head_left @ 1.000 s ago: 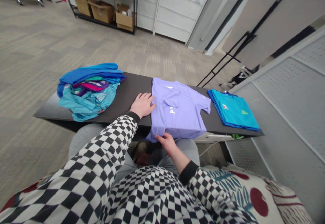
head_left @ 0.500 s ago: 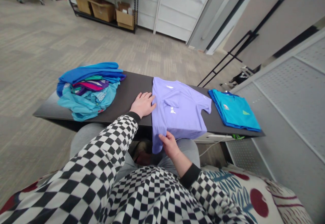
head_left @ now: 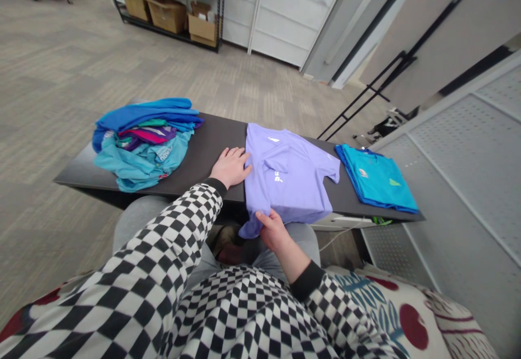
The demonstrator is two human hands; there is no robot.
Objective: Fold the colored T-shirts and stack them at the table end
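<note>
A lavender T-shirt (head_left: 299, 188) lies partly folded on a dark tabletop (head_left: 217, 133), its lower end hanging over the front edge. My left hand (head_left: 231, 167) rests flat on the table at the shirt's left edge, fingers stretched out and fingertips touching the cloth. My right hand (head_left: 273, 228) pinches the shirt's hanging end between thumb and fingers, just in front of the table edge. One short sleeve points right, and small white prints show on the fabric.
A crumpled heap of blue, turquoise and purple clothes (head_left: 146, 147) sits on the table's left end. Neatly folded blue shirts (head_left: 380, 180) lie at the right end, near a perforated grey panel (head_left: 480, 147). Beyond the floor stands a shelf with cardboard boxes (head_left: 166, 14).
My right hand has lifted slightly with the pinched cloth, and the hanging corner has risen and swung a little left. My left hand stays in place.
</note>
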